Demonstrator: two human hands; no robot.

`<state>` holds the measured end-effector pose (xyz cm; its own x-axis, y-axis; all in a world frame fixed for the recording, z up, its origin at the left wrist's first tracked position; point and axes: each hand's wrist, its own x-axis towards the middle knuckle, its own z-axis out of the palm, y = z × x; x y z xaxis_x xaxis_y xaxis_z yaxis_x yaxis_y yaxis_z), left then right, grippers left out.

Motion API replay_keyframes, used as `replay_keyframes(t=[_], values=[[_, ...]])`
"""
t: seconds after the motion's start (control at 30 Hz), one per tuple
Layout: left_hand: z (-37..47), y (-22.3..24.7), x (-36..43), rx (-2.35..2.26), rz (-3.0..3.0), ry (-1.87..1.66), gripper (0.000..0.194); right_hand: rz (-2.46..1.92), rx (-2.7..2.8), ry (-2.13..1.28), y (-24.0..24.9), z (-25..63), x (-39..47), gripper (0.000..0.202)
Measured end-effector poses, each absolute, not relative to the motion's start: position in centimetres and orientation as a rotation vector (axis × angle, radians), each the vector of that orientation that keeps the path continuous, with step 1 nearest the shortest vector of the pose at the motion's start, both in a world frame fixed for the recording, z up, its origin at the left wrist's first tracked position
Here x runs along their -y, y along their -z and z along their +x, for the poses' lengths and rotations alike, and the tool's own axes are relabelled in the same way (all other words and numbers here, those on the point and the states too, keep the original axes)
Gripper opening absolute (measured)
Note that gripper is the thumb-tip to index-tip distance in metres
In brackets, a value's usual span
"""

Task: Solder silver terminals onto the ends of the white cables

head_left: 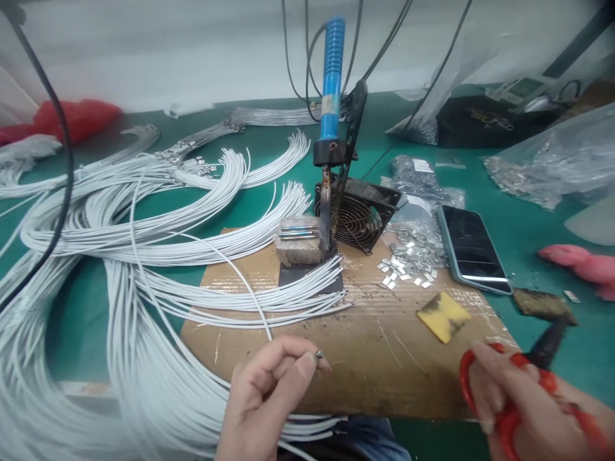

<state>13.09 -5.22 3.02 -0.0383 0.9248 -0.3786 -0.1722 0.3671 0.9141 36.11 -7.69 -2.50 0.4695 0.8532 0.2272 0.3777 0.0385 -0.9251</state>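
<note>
My left hand is closed at the front centre, pinching the end of a white wire, with a small metallic tip showing beyond the thumb. At the lower right, my right hand is closed around the red handles of a dark-bladed tool, which looks like scissors or pliers. Bundles of white wires spread across the left side. A soldering iron with a blue handle stands upright on a holder, its lower end beside a block bearing shiny metal strips.
A brown cardboard sheet lies on the green table. Small metal pieces, a fan, a phone and a yellow sponge are on the right. Plastic bags stand farther back. A black cable hangs at left.
</note>
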Motion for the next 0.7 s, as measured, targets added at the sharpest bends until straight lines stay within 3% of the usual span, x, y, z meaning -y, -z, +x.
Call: replay_keyframes(t=[0.17, 0.7], values=[[13.4, -3.3, 4.7, -1.247, 0.787, -0.994, 0.038, -1.627, 1.472, -0.374, 2.2, 34.3, 8.3, 0.043], [14.0, -4.1, 4.4, -1.157, 0.692, -0.977, 0.042, -1.354, 1.952, -0.253, 2.0, 31.6, 6.9, 0.034]])
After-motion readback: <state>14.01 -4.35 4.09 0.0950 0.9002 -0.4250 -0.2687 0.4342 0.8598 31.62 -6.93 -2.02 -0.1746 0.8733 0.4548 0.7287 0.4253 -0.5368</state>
